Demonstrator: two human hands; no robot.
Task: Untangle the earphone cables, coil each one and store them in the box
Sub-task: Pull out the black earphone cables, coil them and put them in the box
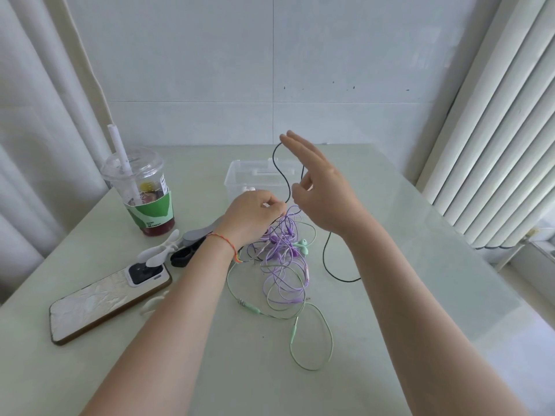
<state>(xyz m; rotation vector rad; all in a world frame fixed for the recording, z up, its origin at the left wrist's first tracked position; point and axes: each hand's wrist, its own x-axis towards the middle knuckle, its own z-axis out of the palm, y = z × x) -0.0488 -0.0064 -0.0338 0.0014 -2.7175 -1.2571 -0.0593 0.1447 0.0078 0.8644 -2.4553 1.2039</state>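
A tangle of purple earphone cable [285,259] and mint-green earphone cable [312,334] lies on the table's middle. My left hand [255,214] pinches the top of the tangle and lifts it a little. My right hand [318,187] is raised beside it, thumb and forefinger pinching a black cable [283,172] that loops up over the other outstretched fingers and trails down to the table at the right. Behind both hands stands a clear plastic box [237,175] with something white inside.
At the left stand a plastic cup with a straw and green sleeve [144,193], a phone lying face down [105,298], white and dark clips [174,250]. Table edges run along the left and right; a radiator [495,145] rises at the right.
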